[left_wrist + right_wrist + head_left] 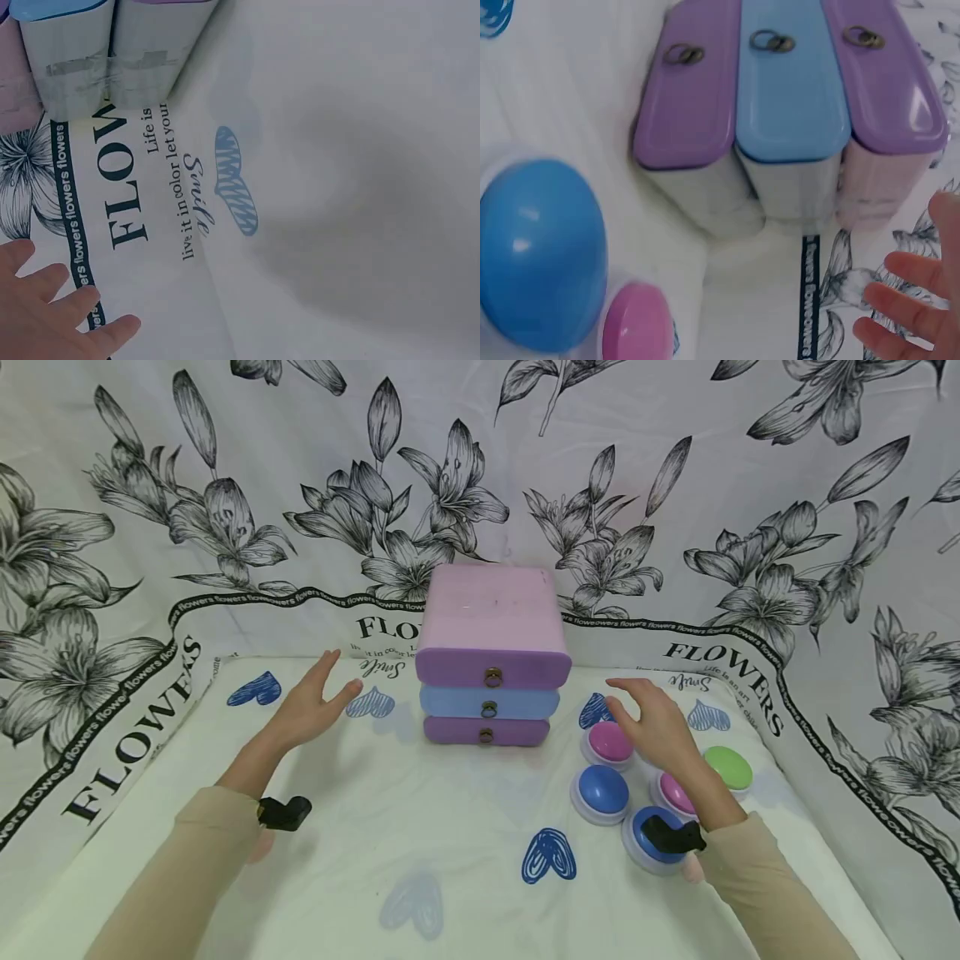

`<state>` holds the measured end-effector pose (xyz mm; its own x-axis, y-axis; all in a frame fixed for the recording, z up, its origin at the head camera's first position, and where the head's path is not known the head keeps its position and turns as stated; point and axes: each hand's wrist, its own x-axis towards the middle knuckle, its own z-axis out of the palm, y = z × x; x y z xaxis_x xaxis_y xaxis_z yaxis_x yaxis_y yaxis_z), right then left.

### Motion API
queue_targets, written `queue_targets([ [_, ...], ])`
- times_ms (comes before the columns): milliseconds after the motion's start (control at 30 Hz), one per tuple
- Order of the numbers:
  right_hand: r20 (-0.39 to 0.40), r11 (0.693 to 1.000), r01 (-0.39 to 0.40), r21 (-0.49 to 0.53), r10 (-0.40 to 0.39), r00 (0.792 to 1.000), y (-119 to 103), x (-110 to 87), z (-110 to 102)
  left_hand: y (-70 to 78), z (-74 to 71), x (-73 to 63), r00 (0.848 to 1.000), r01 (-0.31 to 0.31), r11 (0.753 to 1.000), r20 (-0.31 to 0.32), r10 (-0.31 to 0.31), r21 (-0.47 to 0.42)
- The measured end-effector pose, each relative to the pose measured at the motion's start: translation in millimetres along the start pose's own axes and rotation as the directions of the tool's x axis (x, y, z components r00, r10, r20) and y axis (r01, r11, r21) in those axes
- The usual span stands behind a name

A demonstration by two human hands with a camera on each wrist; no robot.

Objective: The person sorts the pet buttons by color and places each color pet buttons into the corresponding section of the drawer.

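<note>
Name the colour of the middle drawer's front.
Light blue; the middle drawer shows best in the right wrist view.

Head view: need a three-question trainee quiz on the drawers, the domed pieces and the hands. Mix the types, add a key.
1. On the drawer unit, the middle front is: A) purple, B) blue, C) green.
2. Fill in: of the round domed pieces on the table, two are blue, two are pink and one is ___.
3. True or false: the left hand grips one of the round domed pieces.

Key: 1. B; 2. green; 3. false, it holds nothing.
</note>
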<state>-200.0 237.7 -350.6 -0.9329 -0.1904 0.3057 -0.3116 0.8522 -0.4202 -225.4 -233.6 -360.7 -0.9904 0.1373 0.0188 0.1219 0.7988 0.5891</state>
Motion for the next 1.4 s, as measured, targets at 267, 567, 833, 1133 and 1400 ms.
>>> queue_targets([
  [267,0.006,0.994,-0.014,0.108,0.014,1.0,-20.3,-2.6,6.7,6.5,4.4,3.0,0.998,0.058,0.986,-0.005,-0.06,-0.153],
  [567,-0.021,0.98,0.058,0.191,-0.055,0.998,-45.3,-1.4,18.7,10.5,8.4,9.0,0.996,0.061,0.934,-0.045,-0.082,-0.352],
  [833,-0.043,0.954,0.081,0.289,-0.072,0.997,-63.6,4.3,35.5,27.2,13.7,14.3,0.993,0.04,0.869,-0.075,-0.088,-0.492],
  [1133,-0.047,0.904,0.003,0.427,0.019,0.999,-81.2,12.7,54.2,47.6,19.5,27.5,0.988,0.05,0.832,-0.093,-0.122,-0.552],
  [1400,-0.079,0.899,0.019,0.438,0.017,0.997,-94.3,16.0,67.7,63.7,20.7,37.9,0.992,0.023,0.82,-0.087,-0.088,-0.572],
])
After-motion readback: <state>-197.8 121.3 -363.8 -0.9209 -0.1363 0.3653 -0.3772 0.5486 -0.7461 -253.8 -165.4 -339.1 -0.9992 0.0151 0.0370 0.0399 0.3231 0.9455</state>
